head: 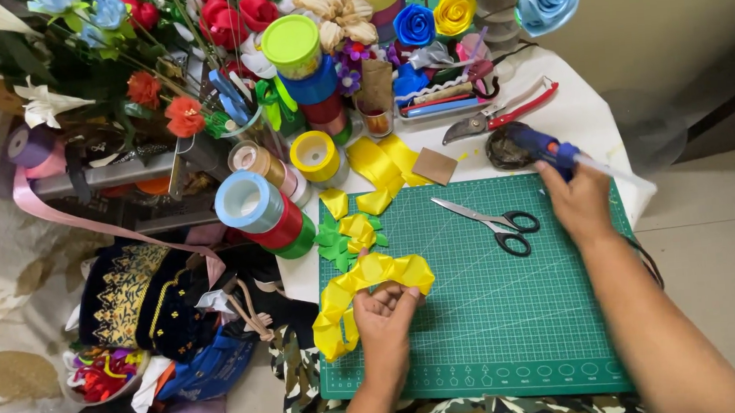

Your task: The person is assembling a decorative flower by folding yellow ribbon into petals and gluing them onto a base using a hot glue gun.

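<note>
— Fingers of the left hand [385, 313] are curled and pinched on a folded yellow ribbon [365, 289], yes?

— Yes, clamped on its gathered edge. That pleated strip arches up and leftward from the fingertips, its long axis running from beside the thumb down to a loose tail hanging off the left edge of the green cutting mat [513, 308].

— And the other hand?

— The right hand [581, 200] is wrapped shut around a blue glue gun [544, 147] at the mat's far right corner, its nozzle end pointing away toward the table's back. The gun lies well apart from the ribbon, up and to the right of it.

— So which hand is nearer the ribbon?

— The left one, already touching it. The left forearm comes straight up from the bottom edge, palm turned toward the camera. The right forearm stretches diagonally across the mat's right side, wrist extended.

— Anything between them?

— Black-handled scissors [493, 221] lie on the mat between the two hands, blades pointing left. Yellow and green ribbon petals [352, 233] sit just above the held strip, near stacked ribbon spools [255, 206]. Red-handled pruning shears [503, 112] rest beyond the mat.
</note>
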